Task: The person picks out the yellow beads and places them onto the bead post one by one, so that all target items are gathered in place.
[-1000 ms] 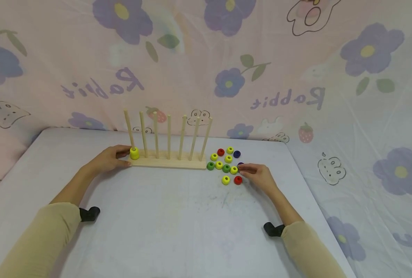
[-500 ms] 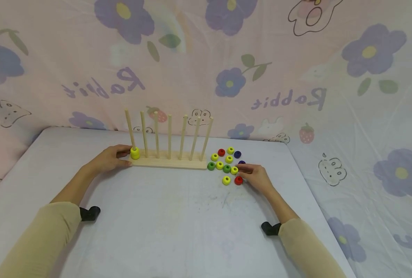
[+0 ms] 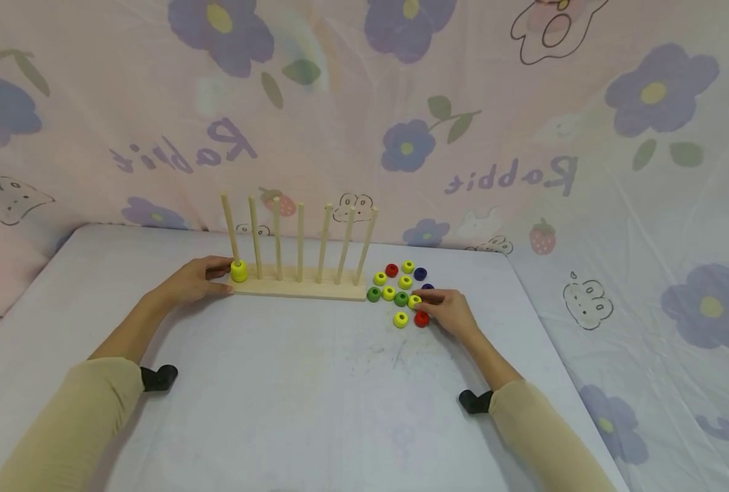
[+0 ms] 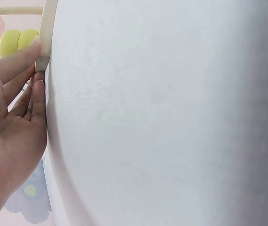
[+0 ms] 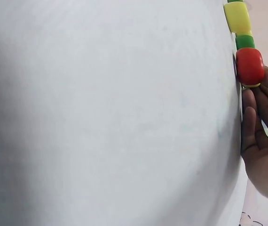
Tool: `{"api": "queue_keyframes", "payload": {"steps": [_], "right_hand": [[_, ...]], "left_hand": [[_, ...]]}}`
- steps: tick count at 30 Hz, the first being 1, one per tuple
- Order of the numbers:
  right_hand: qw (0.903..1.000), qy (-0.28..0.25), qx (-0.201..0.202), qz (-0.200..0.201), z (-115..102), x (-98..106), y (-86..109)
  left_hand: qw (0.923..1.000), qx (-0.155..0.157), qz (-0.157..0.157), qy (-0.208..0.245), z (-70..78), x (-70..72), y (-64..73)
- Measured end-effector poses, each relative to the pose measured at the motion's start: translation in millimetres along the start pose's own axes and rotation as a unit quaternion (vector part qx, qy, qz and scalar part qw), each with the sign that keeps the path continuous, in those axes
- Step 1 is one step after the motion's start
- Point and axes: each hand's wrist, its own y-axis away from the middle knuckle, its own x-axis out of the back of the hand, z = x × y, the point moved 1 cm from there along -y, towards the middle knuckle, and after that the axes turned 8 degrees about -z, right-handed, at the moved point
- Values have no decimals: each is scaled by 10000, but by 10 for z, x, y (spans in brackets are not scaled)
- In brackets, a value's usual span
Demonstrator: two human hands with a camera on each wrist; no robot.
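Note:
A wooden peg rack (image 3: 296, 290) with several upright pegs stands toward the back of the table. Two yellow beads (image 4: 19, 42) sit stacked at the bottom of its leftmost peg. My left hand (image 3: 187, 283) holds the left end of the base, thumb at the front and fingers behind. To the right of the rack, my right hand (image 3: 452, 313) pinches a yellow bead (image 3: 413, 301) between thumb and fingers, still among the loose beads. Close by lies a red bead (image 3: 422, 320), which mostly hides the pinched bead in the right wrist view.
Around the right hand lie loose beads: yellow (image 3: 400, 319), green (image 3: 373, 294), another red (image 3: 391, 270) and dark blue (image 3: 421, 274). A white cloth (image 3: 278, 396) covers the table, and a printed curtain (image 3: 339, 102) hangs behind it.
My right hand has shifted slightly left, from beside a dark blue bead to the yellow bead, and its fingers have come around it. The left hand has stayed on the rack.

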Motion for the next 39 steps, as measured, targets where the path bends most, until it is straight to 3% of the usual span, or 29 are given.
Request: {"api": "queue_keyframes", "payload": {"steps": [25,31,39], "right_hand": [[9999,-15,119,35,-104,132,75],[9994,4,350,72,-191,195,72],[9972,44,694,290,-317,302,6]], "left_hand": [[9998,145,42,-158,-45,-20,3],[9999,82,22,-86,-22,-12,21],[9997,225,20,-69,19,-3,16]]}}
